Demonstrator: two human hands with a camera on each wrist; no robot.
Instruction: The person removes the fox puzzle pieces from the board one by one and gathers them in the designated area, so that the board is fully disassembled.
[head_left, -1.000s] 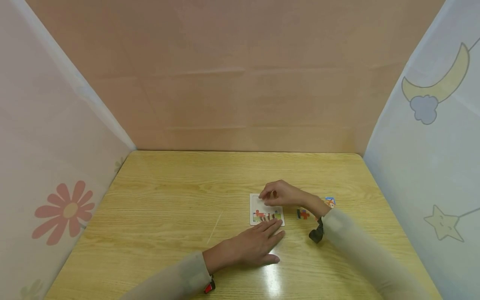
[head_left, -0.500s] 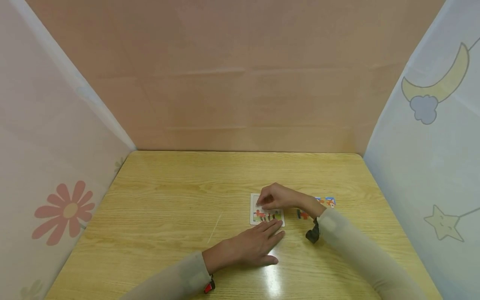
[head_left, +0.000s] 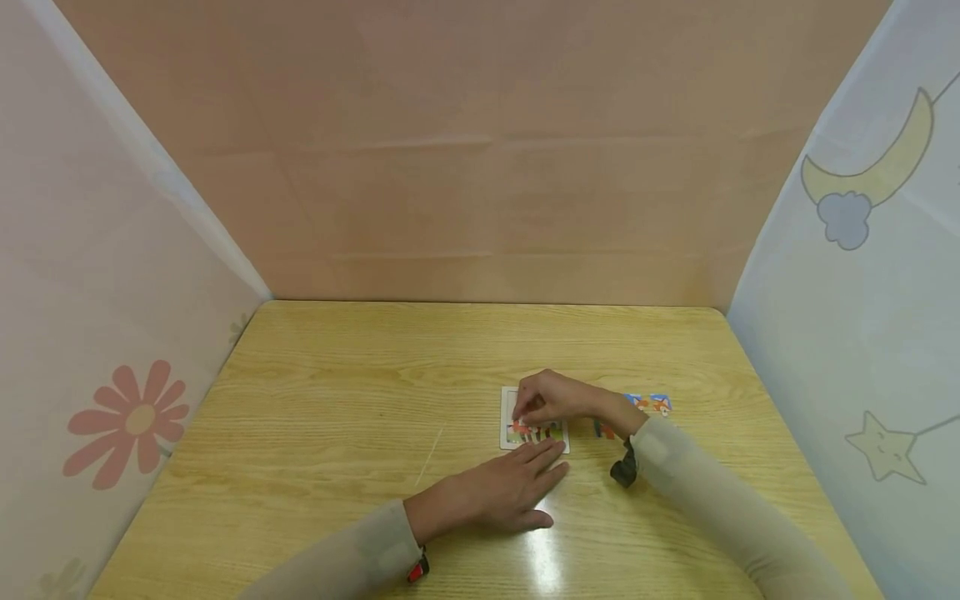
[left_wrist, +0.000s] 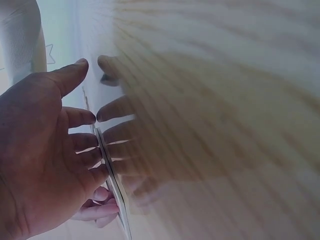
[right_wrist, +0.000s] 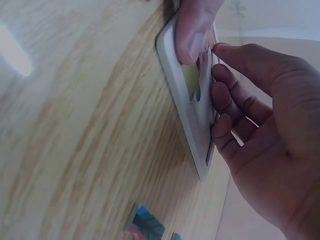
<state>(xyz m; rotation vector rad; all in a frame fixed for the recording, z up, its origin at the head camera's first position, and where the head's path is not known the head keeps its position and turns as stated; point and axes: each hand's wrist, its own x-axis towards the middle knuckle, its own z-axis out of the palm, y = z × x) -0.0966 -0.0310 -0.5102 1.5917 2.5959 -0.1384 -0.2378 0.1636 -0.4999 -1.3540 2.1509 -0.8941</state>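
Note:
A small white puzzle tray (head_left: 506, 408) lies on the table with a row of jigsaw pieces (head_left: 557, 432) along its near side. My left hand (head_left: 506, 497) rests flat, fingers extended, with its fingertips on the tray's near edge. Over the tray, my right hand (head_left: 555, 397) has curled fingers and pinches at a red-marked puzzle piece (head_left: 517, 427) at the row's left end. The right wrist view shows thumb and fingertips low against the tray (right_wrist: 182, 107); the piece there is mostly hidden. A green part (right_wrist: 190, 76) shows beside a left fingertip.
Loose puzzle pieces (head_left: 660, 404) lie right of the tray, partly hidden by the right forearm. One of them (right_wrist: 146, 221) appears low in the right wrist view. Patterned cloth walls (head_left: 847, 333) stand at the table's sides, with a plain brown one (head_left: 480, 167) behind.
My right hand has come down and slightly nearer over the tray, its fingertips drawing together and reaching the left end of the row. The left hand stays almost still.

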